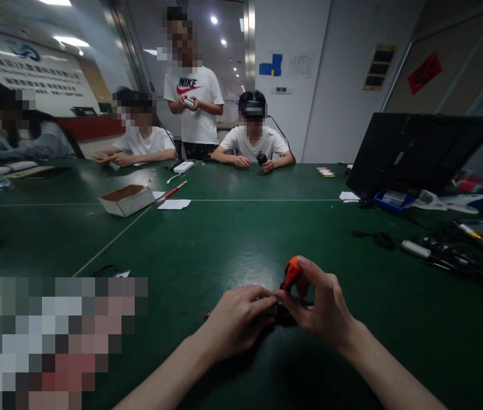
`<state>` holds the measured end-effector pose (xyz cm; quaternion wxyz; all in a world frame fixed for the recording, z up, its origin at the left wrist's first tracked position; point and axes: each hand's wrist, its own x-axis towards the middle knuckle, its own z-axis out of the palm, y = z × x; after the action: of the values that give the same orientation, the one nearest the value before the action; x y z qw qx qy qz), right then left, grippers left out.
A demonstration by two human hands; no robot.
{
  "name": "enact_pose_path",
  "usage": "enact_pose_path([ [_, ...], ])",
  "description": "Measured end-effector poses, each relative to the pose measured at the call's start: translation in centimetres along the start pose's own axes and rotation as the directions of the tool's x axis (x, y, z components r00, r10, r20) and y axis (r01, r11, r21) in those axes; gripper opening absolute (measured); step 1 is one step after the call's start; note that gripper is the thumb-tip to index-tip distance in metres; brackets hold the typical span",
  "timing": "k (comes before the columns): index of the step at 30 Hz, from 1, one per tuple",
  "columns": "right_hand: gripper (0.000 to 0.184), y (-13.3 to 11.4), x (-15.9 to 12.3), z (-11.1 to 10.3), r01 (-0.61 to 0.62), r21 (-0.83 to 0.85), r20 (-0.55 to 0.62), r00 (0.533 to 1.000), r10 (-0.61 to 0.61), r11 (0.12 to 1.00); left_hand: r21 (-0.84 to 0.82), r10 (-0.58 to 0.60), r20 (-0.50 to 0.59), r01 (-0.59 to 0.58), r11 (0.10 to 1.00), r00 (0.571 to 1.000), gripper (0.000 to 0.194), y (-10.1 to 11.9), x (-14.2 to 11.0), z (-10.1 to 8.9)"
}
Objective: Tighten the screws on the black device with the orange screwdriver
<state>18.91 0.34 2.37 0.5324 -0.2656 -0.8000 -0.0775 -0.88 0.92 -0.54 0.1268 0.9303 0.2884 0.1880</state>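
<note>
My right hand is closed on a screwdriver, gripping its short orange-and-black handle between thumb and fingers. The handle is tilted, and its tip is hidden behind my fingers. Just left of it, my left hand lies low over the table with its fingers closed on a dark object. Most of that object is covered by my hands, so its kind cannot be made out. The fingertips of both hands nearly meet above it.
A green table spreads out before me. On it are an open white box, a red pen, a black monitor, a blue tray and tangled cables. Several people sit or stand across the table.
</note>
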Motion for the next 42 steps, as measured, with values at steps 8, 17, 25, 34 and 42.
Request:
enact_pose_path([
  [8,0.061,-0.19,-0.09,-0.35,0.002,0.010,0.047,0.999,-0.003,1.000,-0.005,-0.007,0.012,0.007,1.000,1.000,0.025,-0.03,0.04,-0.03],
  [17,0.064,-0.18,-0.08,-0.09,-0.008,-0.020,0.011,1.000,0.008,1.000,-0.002,0.000,0.004,0.000,1.000,1.000,0.020,-0.02,0.05,-0.06],
  [25,0.061,-0.37,0.07,-0.40,-0.020,-0.014,0.034,0.999,0.020,1.000,-0.007,-0.018,0.019,0.018,1.000,1.000,0.026,0.10,0.16,-0.21],
  [34,0.063,-0.18,-0.13,-0.11,0.008,-0.028,-0.013,1.000,-0.009,1.000,0.017,-0.011,0.008,0.011,1.000,1.000,0.017,0.08,0.02,-0.07],
  [42,0.058,-0.40,-0.04,-0.35,-0.009,-0.012,0.022,1.000,0.009,1.000,-0.007,-0.021,0.040,0.022,1.000,0.999,0.025,0.10,0.14,-0.20],
])
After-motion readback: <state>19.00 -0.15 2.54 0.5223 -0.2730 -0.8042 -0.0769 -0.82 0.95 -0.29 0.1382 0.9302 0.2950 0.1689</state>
